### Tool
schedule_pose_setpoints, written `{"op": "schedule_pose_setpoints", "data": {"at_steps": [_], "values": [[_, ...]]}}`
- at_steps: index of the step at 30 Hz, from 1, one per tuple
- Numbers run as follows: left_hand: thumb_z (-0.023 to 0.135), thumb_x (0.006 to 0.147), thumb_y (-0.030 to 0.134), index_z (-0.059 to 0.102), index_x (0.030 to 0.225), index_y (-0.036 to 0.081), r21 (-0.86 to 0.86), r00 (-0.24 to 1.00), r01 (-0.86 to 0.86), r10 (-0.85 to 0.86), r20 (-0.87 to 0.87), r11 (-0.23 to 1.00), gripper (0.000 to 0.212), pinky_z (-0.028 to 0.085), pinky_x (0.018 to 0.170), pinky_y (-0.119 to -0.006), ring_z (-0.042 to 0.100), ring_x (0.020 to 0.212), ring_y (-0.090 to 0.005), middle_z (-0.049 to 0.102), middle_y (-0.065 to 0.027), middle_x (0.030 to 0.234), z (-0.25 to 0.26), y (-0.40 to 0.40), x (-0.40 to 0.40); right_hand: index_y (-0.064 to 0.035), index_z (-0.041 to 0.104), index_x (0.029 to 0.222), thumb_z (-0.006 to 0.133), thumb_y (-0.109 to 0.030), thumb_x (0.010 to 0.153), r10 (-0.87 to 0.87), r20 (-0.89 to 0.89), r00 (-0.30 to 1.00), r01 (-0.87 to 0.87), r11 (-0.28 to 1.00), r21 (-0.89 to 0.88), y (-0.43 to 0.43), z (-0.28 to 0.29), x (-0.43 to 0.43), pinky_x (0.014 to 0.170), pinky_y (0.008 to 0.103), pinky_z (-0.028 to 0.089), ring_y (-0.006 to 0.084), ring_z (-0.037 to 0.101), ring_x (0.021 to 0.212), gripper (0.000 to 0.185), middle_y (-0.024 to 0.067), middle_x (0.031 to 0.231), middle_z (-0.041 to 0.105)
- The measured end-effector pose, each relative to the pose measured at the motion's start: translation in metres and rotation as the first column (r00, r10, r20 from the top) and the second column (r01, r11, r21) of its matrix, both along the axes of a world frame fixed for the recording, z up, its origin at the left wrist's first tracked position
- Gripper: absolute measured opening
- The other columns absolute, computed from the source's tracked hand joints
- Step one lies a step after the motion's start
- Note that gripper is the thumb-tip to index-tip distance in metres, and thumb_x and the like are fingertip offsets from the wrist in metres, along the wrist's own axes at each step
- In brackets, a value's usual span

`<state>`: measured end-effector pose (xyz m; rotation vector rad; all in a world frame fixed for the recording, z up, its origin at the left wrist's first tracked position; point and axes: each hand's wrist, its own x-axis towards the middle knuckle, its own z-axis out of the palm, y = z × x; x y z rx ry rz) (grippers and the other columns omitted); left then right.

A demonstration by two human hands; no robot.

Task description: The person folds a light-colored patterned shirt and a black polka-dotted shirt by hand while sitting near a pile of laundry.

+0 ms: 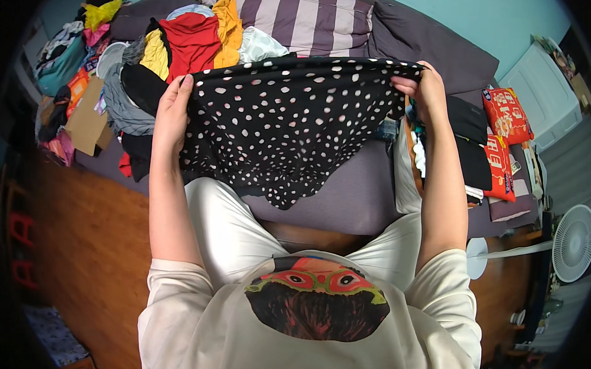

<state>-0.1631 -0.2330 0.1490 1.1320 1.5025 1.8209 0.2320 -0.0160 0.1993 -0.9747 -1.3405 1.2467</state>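
Observation:
A black cloth garment with white spots (283, 111) is stretched out between my hands, its lower part hanging in folds over the edge of the purple-grey sofa seat (354, 186). My left hand (175, 104) grips its upper left corner, thumb on top. At the upper right corner, my right hand (423, 89) pinches the bunched edge. Behind the cloth's left side lies a heap with a red garment (190, 39), a yellow one (155, 52), an orange one (227, 31) and a grey one (125, 100). What lies behind the spotted cloth is hidden.
A striped cushion (306, 19) leans at the sofa's back. Folded black clothes (472, 161) and red printed packages (508, 114) lie on the right, near a white fabric bin (406, 169). An open cardboard box (85, 113) is at left; a white fan (574, 243) stands far right.

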Motion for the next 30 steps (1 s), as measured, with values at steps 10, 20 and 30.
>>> {"op": "schedule_pose_setpoints", "data": {"at_steps": [10, 20, 30], "values": [[0.093, 0.054, 0.035, 0.056, 0.106, 0.005, -0.063, 0.536, 0.099, -0.107, -0.837, 0.993, 0.07, 0.051, 0.075, -0.033, 0.068, 0.086, -0.0252, 0.066, -0.0143, 0.094, 0.027, 0.019, 0.059, -0.0042, 0.052, 0.1, 0.037, 0.0, 0.088, -0.076, -0.606, 0.792, 0.384, 0.833, 0.397, 0.0, 0.015, 0.029, 0.079, 0.0297, 0.054, 0.0237, 0.065, 0.09, 0.019, 0.0223, 0.111, 0.067], [0.052, 0.092, 0.009, 0.062, 0.118, 0.0, -0.14, 0.865, 0.192, -0.235, -0.443, 0.971, 0.03, 0.047, 0.085, -0.028, 0.06, 0.092, -0.0141, 0.068, -0.0076, 0.102, 0.036, 0.063, 0.044, -0.0097, 0.051, 0.115, 0.064, -0.02, 0.08, -0.04, 0.193, 0.98, -0.06, 0.872, 0.486, -0.019, -0.023, 0.055, 0.09, 0.0303, 0.041, 0.0181, 0.051, 0.103, 0.039, 0.007, 0.11, 0.052], [0.047, 0.094, 0.007, 0.058, 0.12, -0.001, 0.076, 0.81, 0.474, -0.401, -0.429, 0.877, 0.029, 0.046, 0.089, -0.025, 0.059, 0.099, -0.012, 0.066, -0.0055, 0.105, 0.093, 0.046, 0.122, -0.0029, 0.045, 0.139, 0.09, -0.025, 0.057, 0.422, 0.603, 0.677, -0.667, 0.698, 0.261, -0.088, -0.166, -0.066, 0.11, 0.0381, 0.03, 0.0285, 0.038, 0.132, 0.097, 0.0164, 0.141, 0.045]]}}
